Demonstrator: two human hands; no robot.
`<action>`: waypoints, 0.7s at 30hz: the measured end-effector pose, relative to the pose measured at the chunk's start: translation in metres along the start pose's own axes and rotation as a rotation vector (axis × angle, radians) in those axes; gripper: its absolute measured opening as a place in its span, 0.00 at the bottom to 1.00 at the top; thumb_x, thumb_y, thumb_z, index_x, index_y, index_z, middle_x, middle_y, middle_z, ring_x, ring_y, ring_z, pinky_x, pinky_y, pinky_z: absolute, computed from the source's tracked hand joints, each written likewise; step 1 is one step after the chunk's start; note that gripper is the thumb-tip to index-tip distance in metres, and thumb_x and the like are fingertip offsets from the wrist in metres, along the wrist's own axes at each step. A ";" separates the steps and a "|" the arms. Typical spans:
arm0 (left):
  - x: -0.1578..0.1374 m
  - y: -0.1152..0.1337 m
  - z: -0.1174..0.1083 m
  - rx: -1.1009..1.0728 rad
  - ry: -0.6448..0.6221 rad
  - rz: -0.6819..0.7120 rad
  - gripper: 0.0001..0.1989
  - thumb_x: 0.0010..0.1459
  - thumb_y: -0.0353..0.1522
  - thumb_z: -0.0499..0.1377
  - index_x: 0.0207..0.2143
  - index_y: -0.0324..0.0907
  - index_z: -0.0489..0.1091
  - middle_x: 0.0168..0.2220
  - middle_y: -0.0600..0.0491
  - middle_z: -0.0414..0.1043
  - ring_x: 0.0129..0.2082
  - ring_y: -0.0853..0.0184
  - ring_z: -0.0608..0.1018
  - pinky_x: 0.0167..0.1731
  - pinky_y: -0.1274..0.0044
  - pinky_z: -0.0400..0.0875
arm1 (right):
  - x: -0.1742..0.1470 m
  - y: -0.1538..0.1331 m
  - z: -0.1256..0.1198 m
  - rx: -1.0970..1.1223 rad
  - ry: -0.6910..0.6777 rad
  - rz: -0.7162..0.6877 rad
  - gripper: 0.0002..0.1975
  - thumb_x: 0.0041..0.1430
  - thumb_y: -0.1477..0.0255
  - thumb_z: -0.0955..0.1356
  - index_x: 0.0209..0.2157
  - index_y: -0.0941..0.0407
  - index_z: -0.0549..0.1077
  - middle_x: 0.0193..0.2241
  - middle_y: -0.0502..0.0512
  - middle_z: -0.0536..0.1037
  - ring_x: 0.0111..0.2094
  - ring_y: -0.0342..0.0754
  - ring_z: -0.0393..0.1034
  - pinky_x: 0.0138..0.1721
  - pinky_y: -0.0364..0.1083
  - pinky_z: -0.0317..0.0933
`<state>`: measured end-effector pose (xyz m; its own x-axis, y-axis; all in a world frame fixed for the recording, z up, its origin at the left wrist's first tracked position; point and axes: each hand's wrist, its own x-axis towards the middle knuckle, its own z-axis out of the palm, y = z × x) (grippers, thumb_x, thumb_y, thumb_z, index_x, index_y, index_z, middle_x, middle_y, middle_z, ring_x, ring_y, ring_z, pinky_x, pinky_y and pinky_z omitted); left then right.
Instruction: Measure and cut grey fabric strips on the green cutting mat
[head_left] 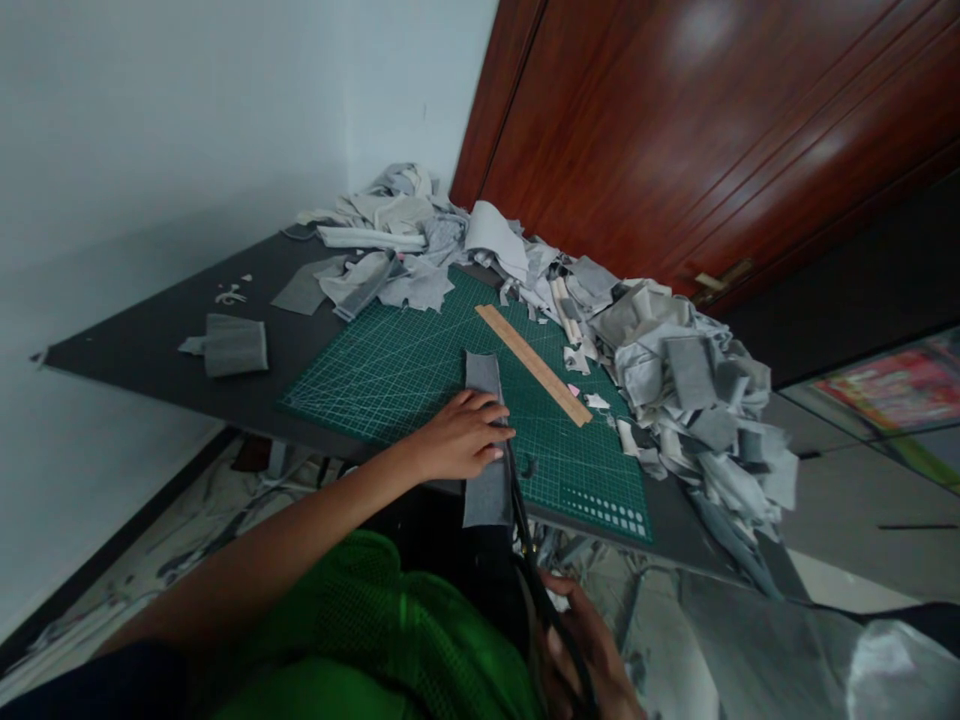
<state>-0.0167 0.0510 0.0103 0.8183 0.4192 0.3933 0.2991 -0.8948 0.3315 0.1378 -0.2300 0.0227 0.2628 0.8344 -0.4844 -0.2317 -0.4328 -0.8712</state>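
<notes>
Currently, the left hand (pixel 466 434) lies with fingers extended over the grey fabric strip (pixel 486 497), which overhangs the desk's (pixel 150 345) six-o'clock edge; at five o'clock, the right hand (pixel 589 650) grips scissors (pixel 528 565).

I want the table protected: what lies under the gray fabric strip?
The green cutting mat shows beside the gray fabric strip, whose near end reaches past the mat's edge. Whatever lies directly beneath is covered; the left hand rests on top.
</notes>
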 end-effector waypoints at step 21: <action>0.005 -0.007 -0.003 -0.142 -0.050 -0.013 0.19 0.52 0.34 0.71 0.48 0.49 0.78 0.61 0.53 0.72 0.66 0.52 0.66 0.66 0.59 0.55 | 0.011 -0.013 0.020 0.009 0.003 -0.009 0.34 0.54 0.49 0.76 0.56 0.51 0.66 0.21 0.39 0.67 0.14 0.34 0.53 0.13 0.34 0.54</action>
<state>-0.0160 0.0597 0.0125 0.8392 0.4192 0.3463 0.2404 -0.8573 0.4553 0.1247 -0.2089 0.0301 0.2676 0.8375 -0.4764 -0.2374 -0.4218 -0.8750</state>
